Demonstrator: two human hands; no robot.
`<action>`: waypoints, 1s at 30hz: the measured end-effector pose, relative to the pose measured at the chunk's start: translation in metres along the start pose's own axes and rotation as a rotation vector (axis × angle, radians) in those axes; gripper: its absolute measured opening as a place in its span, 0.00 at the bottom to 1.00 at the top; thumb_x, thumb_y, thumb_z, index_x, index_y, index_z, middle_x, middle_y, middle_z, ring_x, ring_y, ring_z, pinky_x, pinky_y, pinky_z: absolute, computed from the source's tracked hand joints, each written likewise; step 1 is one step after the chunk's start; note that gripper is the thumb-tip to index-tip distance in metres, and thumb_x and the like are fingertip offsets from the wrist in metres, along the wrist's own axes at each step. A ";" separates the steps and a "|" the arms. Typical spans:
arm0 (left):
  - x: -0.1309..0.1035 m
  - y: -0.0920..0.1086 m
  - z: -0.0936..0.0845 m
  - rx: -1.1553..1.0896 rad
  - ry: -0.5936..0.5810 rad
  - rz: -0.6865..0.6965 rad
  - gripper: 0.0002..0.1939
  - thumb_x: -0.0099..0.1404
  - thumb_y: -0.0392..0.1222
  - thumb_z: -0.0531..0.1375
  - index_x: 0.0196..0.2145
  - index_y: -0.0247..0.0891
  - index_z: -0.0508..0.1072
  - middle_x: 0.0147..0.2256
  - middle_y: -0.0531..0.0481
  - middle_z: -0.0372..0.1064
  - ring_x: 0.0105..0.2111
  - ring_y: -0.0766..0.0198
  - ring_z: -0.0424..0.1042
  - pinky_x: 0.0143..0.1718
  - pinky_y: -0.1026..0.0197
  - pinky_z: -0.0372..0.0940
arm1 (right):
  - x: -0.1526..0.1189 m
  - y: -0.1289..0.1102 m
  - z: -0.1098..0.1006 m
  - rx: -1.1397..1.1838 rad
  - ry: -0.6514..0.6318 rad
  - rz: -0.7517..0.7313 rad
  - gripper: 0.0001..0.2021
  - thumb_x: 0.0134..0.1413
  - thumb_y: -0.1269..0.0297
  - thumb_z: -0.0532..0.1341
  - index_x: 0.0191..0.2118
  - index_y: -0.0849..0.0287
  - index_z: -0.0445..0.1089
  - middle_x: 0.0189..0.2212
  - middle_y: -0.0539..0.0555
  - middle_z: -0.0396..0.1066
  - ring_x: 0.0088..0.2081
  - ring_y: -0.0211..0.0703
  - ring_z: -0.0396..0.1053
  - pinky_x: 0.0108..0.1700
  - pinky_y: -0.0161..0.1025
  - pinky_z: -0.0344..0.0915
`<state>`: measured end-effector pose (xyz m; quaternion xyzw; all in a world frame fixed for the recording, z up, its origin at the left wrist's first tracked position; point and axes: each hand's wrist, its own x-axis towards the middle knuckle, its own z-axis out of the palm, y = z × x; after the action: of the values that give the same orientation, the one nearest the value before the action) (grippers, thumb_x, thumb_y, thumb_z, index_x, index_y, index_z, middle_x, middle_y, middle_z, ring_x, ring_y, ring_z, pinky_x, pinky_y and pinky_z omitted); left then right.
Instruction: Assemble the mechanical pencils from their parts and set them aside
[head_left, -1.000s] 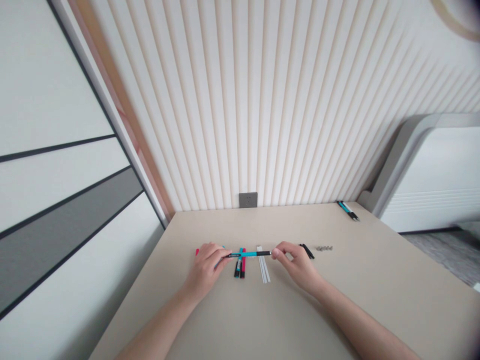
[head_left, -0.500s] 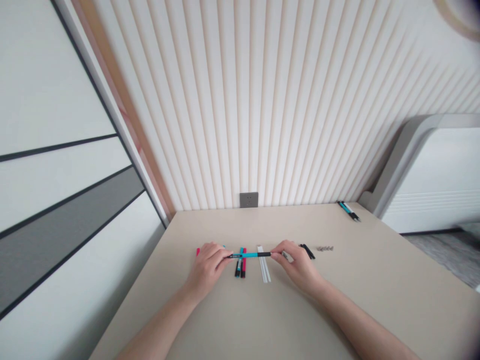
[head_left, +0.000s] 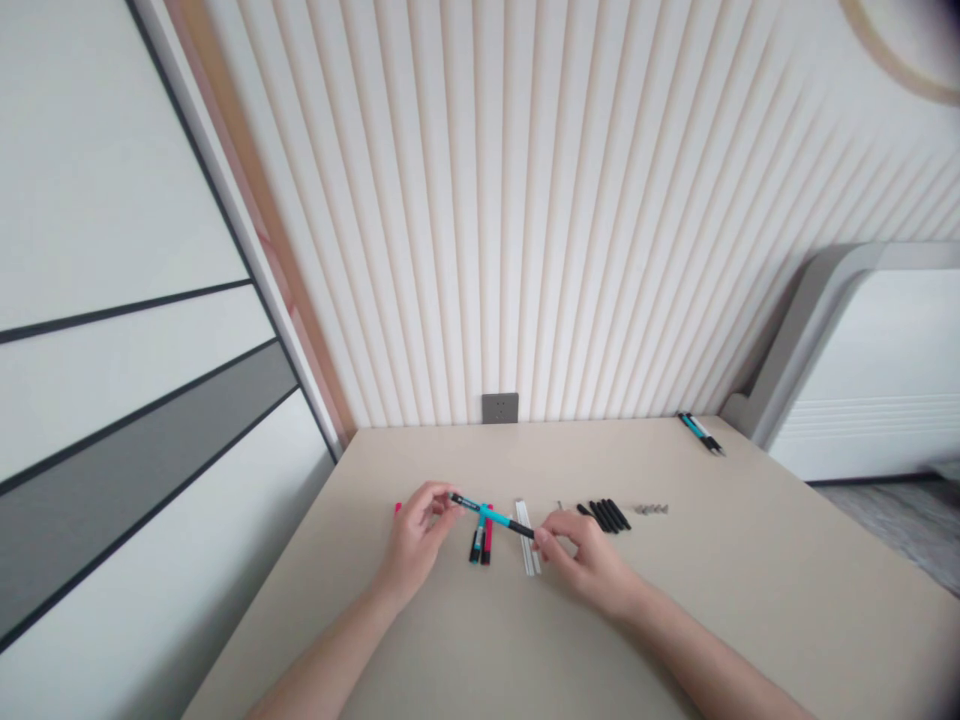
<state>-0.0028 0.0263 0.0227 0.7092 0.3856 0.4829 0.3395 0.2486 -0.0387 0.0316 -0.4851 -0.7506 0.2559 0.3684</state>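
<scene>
A blue pen (head_left: 496, 518) with black ends slants between my two hands over the table. My right hand (head_left: 589, 560) pinches its lower black end between thumb and fingers. At the upper black end, the thumb and fingertips of my left hand (head_left: 416, 535) close around the tip. Below the pen lie a blue pen barrel (head_left: 477, 543) and a red pen barrel (head_left: 487, 543), both with black ends. Thin white rods (head_left: 528, 545), which look like refills, lie left of my right hand. A pink-red piece (head_left: 397, 509) is mostly hidden behind my left hand.
Several black pen grips (head_left: 609, 515) lie in a row beyond my right hand, with small silver pieces (head_left: 651, 510) beside them. Pens (head_left: 701, 434) lie at the table's (head_left: 480, 650) back right corner. A ribbed wall with a socket (head_left: 500, 408) stands behind.
The pen has gone from level to slanted, its right end lower. My right hand has moved down, uncovering more black grips. My left hand's fingers have loosened and shifted on the pen's end.
</scene>
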 end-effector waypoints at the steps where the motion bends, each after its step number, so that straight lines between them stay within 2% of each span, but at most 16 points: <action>1: 0.001 0.003 0.005 -0.120 0.047 -0.085 0.13 0.64 0.47 0.61 0.43 0.37 0.70 0.33 0.49 0.70 0.33 0.63 0.70 0.36 0.61 0.66 | -0.001 -0.003 0.003 0.015 -0.008 -0.014 0.19 0.64 0.56 0.51 0.28 0.59 0.71 0.26 0.52 0.71 0.30 0.40 0.67 0.36 0.36 0.59; 3: 0.002 0.012 0.015 -0.299 0.084 -0.199 0.18 0.63 0.49 0.61 0.46 0.36 0.68 0.33 0.49 0.70 0.32 0.63 0.70 0.34 0.61 0.66 | -0.003 -0.007 0.010 0.042 -0.004 -0.010 0.19 0.64 0.55 0.52 0.29 0.59 0.72 0.26 0.53 0.72 0.31 0.40 0.67 0.36 0.36 0.60; 6: 0.002 0.031 0.030 -0.460 0.040 -0.269 0.23 0.63 0.48 0.62 0.53 0.37 0.65 0.34 0.48 0.71 0.32 0.63 0.71 0.35 0.61 0.67 | -0.006 -0.011 0.024 0.086 0.038 0.033 0.20 0.64 0.54 0.51 0.28 0.60 0.72 0.25 0.52 0.72 0.29 0.40 0.67 0.33 0.35 0.59; 8: 0.002 0.043 0.039 -0.494 0.033 -0.291 0.26 0.63 0.48 0.61 0.56 0.37 0.63 0.33 0.48 0.71 0.32 0.63 0.71 0.35 0.60 0.67 | -0.008 -0.013 0.032 0.101 0.049 0.044 0.20 0.64 0.55 0.51 0.28 0.60 0.71 0.24 0.52 0.71 0.28 0.39 0.66 0.31 0.34 0.58; 10: 0.002 0.050 0.046 -0.502 -0.002 -0.295 0.28 0.62 0.47 0.62 0.58 0.39 0.62 0.38 0.46 0.73 0.36 0.62 0.71 0.39 0.59 0.67 | -0.010 -0.015 0.037 0.075 0.043 0.025 0.19 0.64 0.57 0.52 0.27 0.60 0.71 0.23 0.52 0.71 0.28 0.39 0.66 0.32 0.34 0.57; 14: -0.001 0.051 0.058 -0.464 -0.008 -0.286 0.25 0.61 0.47 0.63 0.55 0.38 0.67 0.39 0.46 0.73 0.40 0.60 0.72 0.45 0.59 0.65 | -0.009 -0.015 0.032 -0.015 0.025 -0.032 0.17 0.64 0.59 0.52 0.26 0.59 0.70 0.24 0.52 0.70 0.29 0.40 0.65 0.35 0.36 0.58; 17: -0.010 0.046 0.062 -0.484 -0.032 -0.318 0.22 0.60 0.46 0.64 0.51 0.38 0.70 0.39 0.47 0.74 0.41 0.59 0.72 0.46 0.59 0.65 | -0.005 -0.011 0.020 0.031 0.124 0.009 0.12 0.63 0.59 0.53 0.39 0.58 0.72 0.29 0.53 0.72 0.32 0.41 0.67 0.37 0.37 0.61; 20: -0.020 0.046 0.064 -0.534 -0.104 -0.362 0.19 0.59 0.46 0.65 0.47 0.38 0.72 0.39 0.46 0.74 0.42 0.58 0.72 0.46 0.58 0.65 | -0.003 -0.006 0.010 0.132 0.183 0.025 0.18 0.61 0.57 0.56 0.55 0.57 0.64 0.34 0.54 0.72 0.35 0.42 0.68 0.40 0.39 0.64; 24: -0.027 0.050 0.067 -0.591 -0.176 -0.401 0.16 0.58 0.45 0.66 0.43 0.38 0.73 0.40 0.43 0.75 0.41 0.57 0.73 0.47 0.56 0.65 | -0.005 -0.004 0.007 0.256 0.076 -0.027 0.27 0.62 0.58 0.56 0.65 0.54 0.51 0.40 0.55 0.71 0.40 0.42 0.68 0.46 0.42 0.65; 30: -0.027 0.051 0.068 -0.593 -0.175 -0.444 0.16 0.57 0.47 0.66 0.41 0.37 0.74 0.37 0.45 0.74 0.38 0.57 0.72 0.42 0.59 0.65 | -0.008 -0.005 0.004 0.322 -0.077 -0.062 0.33 0.61 0.59 0.58 0.67 0.52 0.44 0.41 0.53 0.70 0.41 0.41 0.68 0.49 0.44 0.65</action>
<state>0.0662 -0.0293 0.0342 0.5177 0.3431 0.4257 0.6580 0.2448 -0.0485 0.0310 -0.3864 -0.7281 0.3798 0.4199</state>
